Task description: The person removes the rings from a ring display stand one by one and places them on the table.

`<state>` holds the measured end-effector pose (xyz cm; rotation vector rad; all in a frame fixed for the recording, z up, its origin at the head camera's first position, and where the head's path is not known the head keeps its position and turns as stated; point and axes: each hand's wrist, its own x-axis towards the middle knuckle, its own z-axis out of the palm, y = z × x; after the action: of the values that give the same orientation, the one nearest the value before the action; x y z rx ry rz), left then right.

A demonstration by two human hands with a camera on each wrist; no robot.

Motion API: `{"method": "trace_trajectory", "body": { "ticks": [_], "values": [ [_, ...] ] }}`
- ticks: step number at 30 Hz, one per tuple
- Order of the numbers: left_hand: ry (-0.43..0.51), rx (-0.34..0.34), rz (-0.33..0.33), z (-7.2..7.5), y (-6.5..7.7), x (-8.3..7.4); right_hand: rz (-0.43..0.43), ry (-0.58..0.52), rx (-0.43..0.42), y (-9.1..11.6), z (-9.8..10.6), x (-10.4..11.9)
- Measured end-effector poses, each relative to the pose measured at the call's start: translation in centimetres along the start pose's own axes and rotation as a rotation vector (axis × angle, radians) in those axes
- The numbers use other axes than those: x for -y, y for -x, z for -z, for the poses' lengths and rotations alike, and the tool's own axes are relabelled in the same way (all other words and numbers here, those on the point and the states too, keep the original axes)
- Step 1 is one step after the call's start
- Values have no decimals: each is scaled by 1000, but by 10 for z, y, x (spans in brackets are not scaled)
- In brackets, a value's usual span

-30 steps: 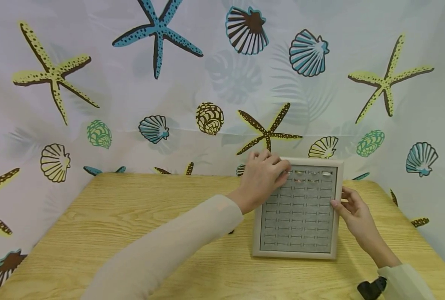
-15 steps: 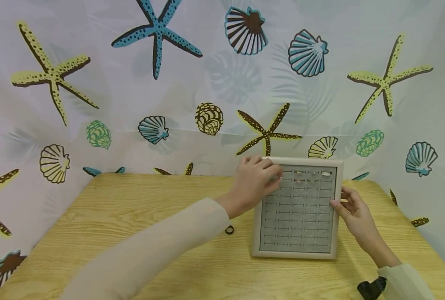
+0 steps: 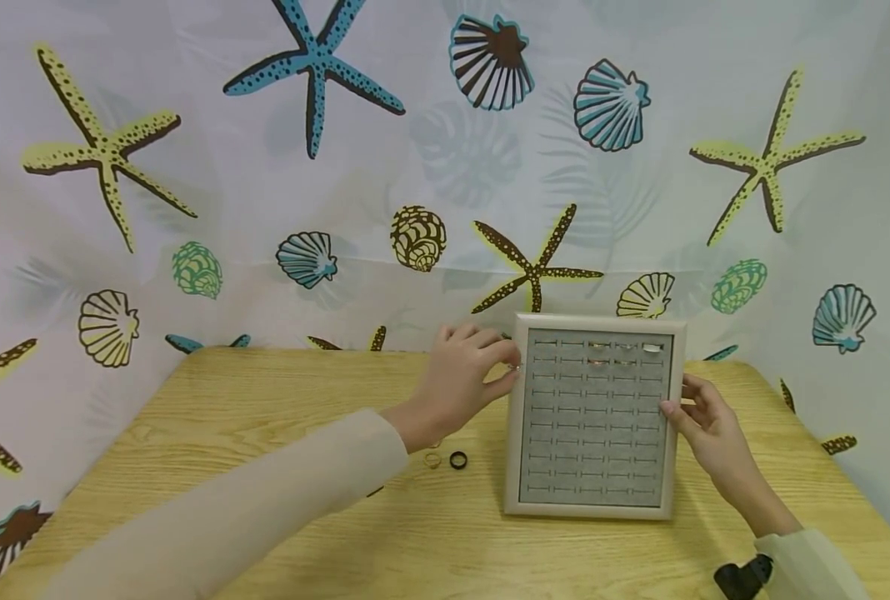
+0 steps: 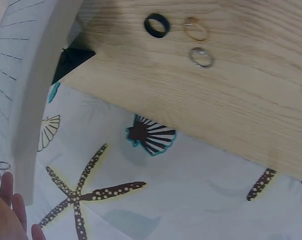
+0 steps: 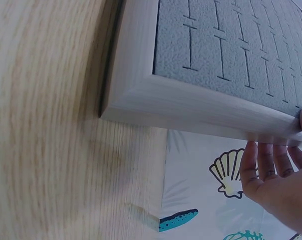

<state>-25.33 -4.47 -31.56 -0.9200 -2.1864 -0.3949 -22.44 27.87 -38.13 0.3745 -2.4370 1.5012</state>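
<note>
My left hand (image 3: pixel 460 379) pinches a small silver ring (image 4: pixel 4 165) between thumb and fingertips, right by the left edge of the ring display tray (image 3: pixel 512 433). The tray is a pale frame with a grey slotted insert, propped upright on the table. Its upper right slots hold several rings, among them a wide white one (image 3: pixel 652 347) and a gold one (image 3: pixel 597 344). My right hand (image 3: pixel 715 433) grips the tray's right side, thumb on the front edge and fingers behind. Left of the tray lie a black ring (image 3: pixel 457 459), a gold ring (image 3: pixel 432 460) and a silver ring (image 4: pixel 201 57).
The wooden table (image 3: pixel 265 383) runs back to a cloth backdrop (image 3: pixel 340 192) printed with starfish and shells. A black support (image 4: pixel 73 62) shows behind the tray. A black device (image 3: pixel 745 577) sits by the right sleeve.
My left hand has moved left and slightly down, from the tray's upper slots to its left edge, with the silver ring. Rings on the table have come into sight. The right hand stays put.
</note>
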Motion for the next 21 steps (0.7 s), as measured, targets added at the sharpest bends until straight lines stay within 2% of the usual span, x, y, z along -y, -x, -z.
{"method": "trace_trajectory", "body": {
  "ticks": [4, 10, 21],
  "values": [
    [-14, 18, 21, 2, 13, 11, 2, 5, -1, 1, 0, 1],
    [-38, 98, 74, 4, 36, 24, 2, 19, -5, 1, 0, 2],
    [-97, 172, 156, -6, 83, 47, 2, 7, -5, 1, -1, 2]
  ]
}}
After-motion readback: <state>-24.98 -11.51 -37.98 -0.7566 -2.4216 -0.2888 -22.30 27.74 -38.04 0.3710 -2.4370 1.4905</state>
